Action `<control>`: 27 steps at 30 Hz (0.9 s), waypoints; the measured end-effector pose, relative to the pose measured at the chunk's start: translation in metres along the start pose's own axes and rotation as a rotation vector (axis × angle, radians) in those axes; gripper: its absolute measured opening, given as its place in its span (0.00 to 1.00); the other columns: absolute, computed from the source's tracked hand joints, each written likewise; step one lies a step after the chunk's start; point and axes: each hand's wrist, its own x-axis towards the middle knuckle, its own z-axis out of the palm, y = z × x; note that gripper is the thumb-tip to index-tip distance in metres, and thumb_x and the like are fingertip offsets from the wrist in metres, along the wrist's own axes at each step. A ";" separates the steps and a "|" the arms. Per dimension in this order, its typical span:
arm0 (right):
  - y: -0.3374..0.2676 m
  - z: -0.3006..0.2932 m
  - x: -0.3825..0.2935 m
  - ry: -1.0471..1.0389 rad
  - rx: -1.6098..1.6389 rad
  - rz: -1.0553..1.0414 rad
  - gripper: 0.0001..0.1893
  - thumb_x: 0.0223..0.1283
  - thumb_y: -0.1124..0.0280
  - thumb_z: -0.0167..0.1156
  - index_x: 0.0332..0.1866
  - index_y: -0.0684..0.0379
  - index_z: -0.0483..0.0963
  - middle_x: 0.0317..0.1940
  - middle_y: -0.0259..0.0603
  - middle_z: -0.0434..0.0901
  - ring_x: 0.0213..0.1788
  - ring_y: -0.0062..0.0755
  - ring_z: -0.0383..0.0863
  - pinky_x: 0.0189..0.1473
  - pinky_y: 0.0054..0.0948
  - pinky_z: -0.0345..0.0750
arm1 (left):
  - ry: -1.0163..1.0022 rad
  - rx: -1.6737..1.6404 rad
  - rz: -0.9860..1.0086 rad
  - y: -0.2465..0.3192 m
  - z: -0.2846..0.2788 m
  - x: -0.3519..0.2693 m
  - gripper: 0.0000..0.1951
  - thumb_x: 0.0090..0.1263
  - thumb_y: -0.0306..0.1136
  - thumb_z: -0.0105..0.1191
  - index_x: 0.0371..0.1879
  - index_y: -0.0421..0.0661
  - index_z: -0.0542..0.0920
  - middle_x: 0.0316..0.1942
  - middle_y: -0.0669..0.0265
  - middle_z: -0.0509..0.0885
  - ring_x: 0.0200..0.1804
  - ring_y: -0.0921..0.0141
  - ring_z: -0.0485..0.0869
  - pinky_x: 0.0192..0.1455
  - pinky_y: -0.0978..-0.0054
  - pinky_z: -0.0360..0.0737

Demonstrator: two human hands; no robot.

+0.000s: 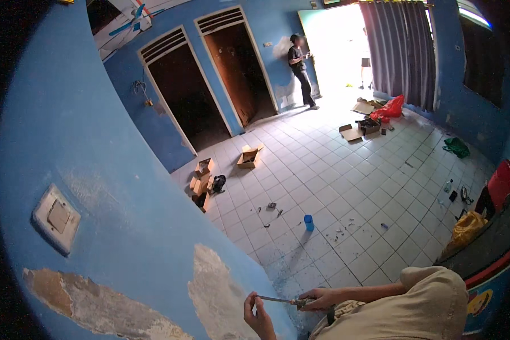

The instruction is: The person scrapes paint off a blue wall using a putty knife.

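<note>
At the lower edge of the view, my right hand (pixel 316 298) grips the handle end of a long thin metal tool (pixel 275 299). Its exact kind is too small to tell. The thumb and fingertips of my left hand (pixel 258 315) pinch the tool's other end. Both hands are close to a blue painted wall (pixel 123 238), where a patch of bare plaster (pixel 216 293) shows beside my left hand. A larger peeled patch (pixel 106 306) lies farther left, below a white light switch (pixel 57 219). Blue paint flakes (pixel 280 267) are scattered on the floor at the wall's foot.
A blue bottle-like container (pixel 309 222) stands on the tiled floor (pixel 323 178) among small debris. Open cardboard boxes (pixel 248 158) lie farther off, with a red plastic bag (pixel 389 108) near the curtain (pixel 401 51). A person (pixel 299 70) leans by the bright doorway. Yellow cloth (pixel 465 229) lies at right.
</note>
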 end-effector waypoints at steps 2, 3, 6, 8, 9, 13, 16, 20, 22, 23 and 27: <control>0.018 -0.010 0.001 0.028 0.057 -0.002 0.19 0.54 0.54 0.55 0.48 0.52 0.71 0.19 0.27 0.67 0.15 0.15 0.61 0.15 0.17 0.57 | -0.030 -0.007 -0.020 0.003 0.010 -0.003 0.12 0.62 0.34 0.44 0.35 0.38 0.75 0.33 0.60 0.78 0.34 0.67 0.76 0.33 0.69 0.74; 0.018 -0.009 0.002 0.042 0.056 -0.008 0.19 0.54 0.54 0.55 0.48 0.52 0.71 0.19 0.27 0.67 0.15 0.15 0.61 0.15 0.17 0.57 | -0.033 -0.012 0.066 0.007 0.012 -0.004 0.13 0.61 0.35 0.48 0.37 0.38 0.75 0.34 0.60 0.78 0.36 0.68 0.77 0.35 0.71 0.74; 0.012 -0.012 0.002 0.068 0.114 0.072 0.17 0.55 0.54 0.54 0.45 0.53 0.72 0.18 0.26 0.66 0.15 0.14 0.60 0.15 0.17 0.57 | -0.083 0.016 0.156 -0.001 0.017 0.000 0.17 0.59 0.35 0.54 0.43 0.37 0.73 0.40 0.61 0.77 0.43 0.69 0.75 0.40 0.73 0.74; 0.006 -0.018 -0.003 0.061 0.120 0.091 0.17 0.56 0.53 0.53 0.43 0.53 0.73 0.18 0.26 0.66 0.14 0.13 0.60 0.15 0.17 0.56 | -0.132 0.050 0.162 -0.011 0.022 0.003 0.20 0.58 0.34 0.57 0.47 0.37 0.71 0.44 0.61 0.75 0.47 0.69 0.73 0.43 0.72 0.73; -0.002 -0.016 -0.005 0.060 0.115 0.080 0.17 0.56 0.53 0.53 0.43 0.53 0.73 0.18 0.26 0.66 0.14 0.13 0.60 0.15 0.17 0.56 | -0.138 0.035 0.153 -0.015 0.021 0.007 0.20 0.57 0.36 0.57 0.46 0.38 0.71 0.43 0.62 0.75 0.47 0.69 0.73 0.42 0.72 0.73; 0.008 -0.024 -0.002 0.030 0.306 0.096 0.17 0.57 0.54 0.52 0.45 0.52 0.74 0.17 0.24 0.64 0.14 0.12 0.58 0.14 0.16 0.56 | -0.161 0.019 0.149 -0.021 0.026 0.015 0.22 0.55 0.39 0.59 0.45 0.41 0.72 0.42 0.62 0.75 0.44 0.69 0.74 0.40 0.71 0.73; 0.012 -0.026 0.002 0.103 0.302 0.151 0.17 0.58 0.54 0.51 0.46 0.52 0.74 0.17 0.23 0.64 0.14 0.12 0.58 0.14 0.15 0.57 | -0.147 0.074 0.158 -0.021 0.032 0.021 0.23 0.54 0.42 0.60 0.45 0.42 0.71 0.41 0.64 0.75 0.42 0.69 0.74 0.37 0.72 0.73; 0.004 -0.031 0.002 0.103 0.350 0.159 0.15 0.57 0.57 0.52 0.44 0.55 0.74 0.18 0.24 0.66 0.15 0.11 0.59 0.15 0.14 0.57 | -0.154 0.117 0.181 -0.021 0.030 0.027 0.24 0.54 0.43 0.59 0.46 0.43 0.71 0.41 0.64 0.75 0.41 0.69 0.74 0.36 0.73 0.73; -0.004 -0.031 -0.002 0.093 0.384 0.168 0.13 0.57 0.61 0.54 0.42 0.58 0.74 0.18 0.25 0.66 0.17 0.11 0.60 0.16 0.14 0.57 | -0.167 0.097 0.188 -0.024 0.031 0.032 0.23 0.54 0.42 0.59 0.46 0.43 0.71 0.42 0.64 0.75 0.42 0.69 0.74 0.37 0.73 0.73; -0.007 -0.031 -0.003 0.087 0.388 0.137 0.13 0.57 0.61 0.54 0.42 0.58 0.73 0.18 0.26 0.66 0.17 0.11 0.60 0.15 0.14 0.56 | -0.181 0.087 0.193 -0.024 0.032 0.034 0.22 0.55 0.41 0.59 0.46 0.43 0.71 0.42 0.64 0.74 0.42 0.69 0.74 0.37 0.73 0.73; -0.018 -0.030 0.000 0.207 0.320 0.073 0.15 0.57 0.60 0.53 0.43 0.59 0.72 0.19 0.27 0.66 0.16 0.11 0.59 0.14 0.14 0.55 | -0.208 -0.142 0.065 0.002 0.038 0.036 0.22 0.57 0.36 0.57 0.49 0.42 0.69 0.46 0.61 0.73 0.47 0.68 0.73 0.42 0.73 0.73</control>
